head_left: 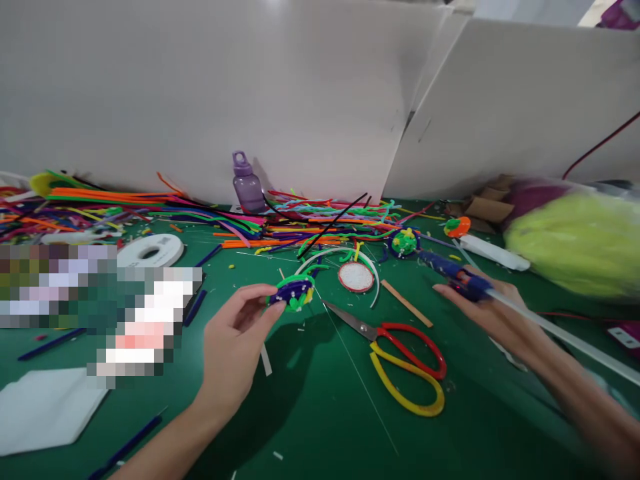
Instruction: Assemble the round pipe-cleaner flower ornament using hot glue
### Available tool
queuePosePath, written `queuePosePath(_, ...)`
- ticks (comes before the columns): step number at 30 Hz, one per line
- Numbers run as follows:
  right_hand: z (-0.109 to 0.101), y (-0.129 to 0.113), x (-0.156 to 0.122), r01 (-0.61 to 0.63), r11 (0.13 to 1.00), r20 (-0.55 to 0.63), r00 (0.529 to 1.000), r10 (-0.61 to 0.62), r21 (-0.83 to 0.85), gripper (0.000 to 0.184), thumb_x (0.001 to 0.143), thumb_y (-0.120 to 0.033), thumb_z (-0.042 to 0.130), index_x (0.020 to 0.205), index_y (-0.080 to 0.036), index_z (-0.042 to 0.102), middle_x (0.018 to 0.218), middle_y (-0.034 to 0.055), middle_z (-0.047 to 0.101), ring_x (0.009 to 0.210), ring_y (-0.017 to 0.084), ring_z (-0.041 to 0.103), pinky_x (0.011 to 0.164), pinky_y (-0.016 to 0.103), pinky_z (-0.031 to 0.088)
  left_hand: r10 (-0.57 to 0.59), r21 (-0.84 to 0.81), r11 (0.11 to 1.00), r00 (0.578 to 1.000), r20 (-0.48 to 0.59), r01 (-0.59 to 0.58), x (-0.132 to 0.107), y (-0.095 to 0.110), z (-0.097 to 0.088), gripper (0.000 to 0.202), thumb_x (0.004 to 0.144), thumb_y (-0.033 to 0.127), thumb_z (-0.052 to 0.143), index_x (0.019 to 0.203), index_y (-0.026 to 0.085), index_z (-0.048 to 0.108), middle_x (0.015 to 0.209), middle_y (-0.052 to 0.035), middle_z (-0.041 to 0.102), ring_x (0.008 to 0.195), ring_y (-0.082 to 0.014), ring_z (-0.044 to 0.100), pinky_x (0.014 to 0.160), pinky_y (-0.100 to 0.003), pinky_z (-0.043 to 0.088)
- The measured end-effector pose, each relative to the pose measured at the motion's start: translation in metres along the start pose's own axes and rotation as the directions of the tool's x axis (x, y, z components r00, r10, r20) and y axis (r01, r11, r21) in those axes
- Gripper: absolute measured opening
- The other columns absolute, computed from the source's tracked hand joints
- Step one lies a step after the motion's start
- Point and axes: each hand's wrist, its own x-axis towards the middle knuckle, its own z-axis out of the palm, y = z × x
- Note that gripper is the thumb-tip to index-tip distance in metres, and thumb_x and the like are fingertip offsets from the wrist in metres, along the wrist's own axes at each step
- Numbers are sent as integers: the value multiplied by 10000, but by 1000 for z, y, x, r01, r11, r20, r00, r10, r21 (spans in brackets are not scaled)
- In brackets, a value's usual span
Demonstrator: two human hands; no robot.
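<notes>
The green counter [325,433] carries everything, its far edge running along a pale upright panel. Toward its far right corner sits a big clear bag of yellow-green material [575,240], and a long heap of coloured pipe cleaners [115,195] spreads along the far edge and into the far left corner. Over the counter's middle, the left hand [230,340] has its fingers pinched on the left side of a small blue-and-green ornament [295,293], held above the surface. On the right side, the right hand [487,313] has its fingers closed around a dark blue glue gun [453,277], whose long glue stick [560,333] trails out toward the right edge. Between the hands, nearer the near edge, lie open scissors [367,330] with red and yellow handles, their tips toward the far left corner. A purple bottle [249,190] stands at the far edge; a white spool [155,252] lies flat toward the left edge. Beyond the scissors rests a red-rimmed white disc [356,277]. Smaller still, a second ornament [404,243], blue and green with yellow, is by the glue gun's tip; I cannot tell whether they touch.
</notes>
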Motion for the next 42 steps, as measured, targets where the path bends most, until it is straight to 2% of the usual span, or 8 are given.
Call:
queuePosePath(3, -1, 23, 10, 207, 953, 209, 965, -161, -222, 346, 782, -565, 552, 858, -232, 493, 736, 59, 624, 683, 276, 623, 565, 315, 402, 7, -24, 1000, 1000, 0, -7, 2, 0, -1, 209, 694, 295, 725, 885, 237, 662, 871, 5, 647, 801, -140, 595, 694, -223, 488)
queuePosePath(7, 0, 38, 19, 353, 918, 362, 892, -272, -179, 437, 686, -532, 667, 929, -198, 522, 959, 127, 613, 871, 284, 597, 723, 342, 447, 9, -6, 1000, 999, 38, -9, 2, 0, -1, 209, 714, 306, 698, 894, 210, 653, 843, -14, 641, 785, -160, 599, 658, -242, 495)
queuePosePath(17, -8, 56, 14, 315, 943, 422, 873, -243, -109, 518, 714, -385, 638, 1184, -179, 570, 1220, 155, 586, 1096, 305, 565, 914, 406, 440, 7, -42, 999, 985, 173, 0, -1, 3, 0, 197, 740, 264, 673, 919, 208, 613, 880, -15, 645, 838, -152, 623, 760, -271, 519)
queuePosePath(21, -9, 17, 11, 381, 908, 260, 907, -331, -173, 344, 863, -353, 457, 1081, -149, 627, 1112, 143, 635, 1055, 282, 572, 941, 426, 415, -42, -30, 998, 973, 227, 50, -4, 6, 1, 188, 727, 255, 669, 898, 193, 620, 886, -35, 663, 826, -166, 635, 731, -286, 526)
queuePosePath(26, 15, -55, -3, 561, 755, 324, 823, -466, -339, 237, 891, -269, 459, 845, -155, 662, 853, 108, 643, 909, 259, 570, 844, 403, 440, -8, -45, 999, 965, 261, 21, -7, 7, 1, 159, 731, 245, 660, 878, 194, 627, 888, -32, 672, 849, -164, 639, 767, -294, 523)
queuePosePath(31, 38, -74, -7, 441, 747, 283, 896, -341, -498, 234, 863, -174, 433, 709, -154, 607, 783, 111, 616, 805, 257, 587, 597, 322, 416, 5, -72, 997, 961, 275, 15, -7, 9, 0, 169, 724, 226, 655, 889, 197, 642, 900, -46, 689, 852, -181, 653, 779, -336, 530)
queuePosePath(37, 18, -96, 13, 327, 940, 248, 923, -295, -96, 173, 878, -278, 445, 813, -184, 575, 777, 37, 631, 707, 180, 584, 633, 292, 394, 29, -60, 998, 940, 340, -10, -7, 6, 0, 160, 768, 212, 611, 919, 214, 664, 922, -45, 693, 857, -177, 650, 786, -331, 524)
queuePosePath(42, -3, -144, 9, 451, 871, 325, 808, -491, 196, 171, 933, -299, 402, 937, -211, 549, 838, 10, 648, 718, 152, 578, 631, 266, 381, 99, -30, 995, 925, 368, -95, -6, 4, -2, 148, 794, 218, 592, 917, 221, 675, 912, -42, 669, 834, -174, 634, 750, -314, 521)
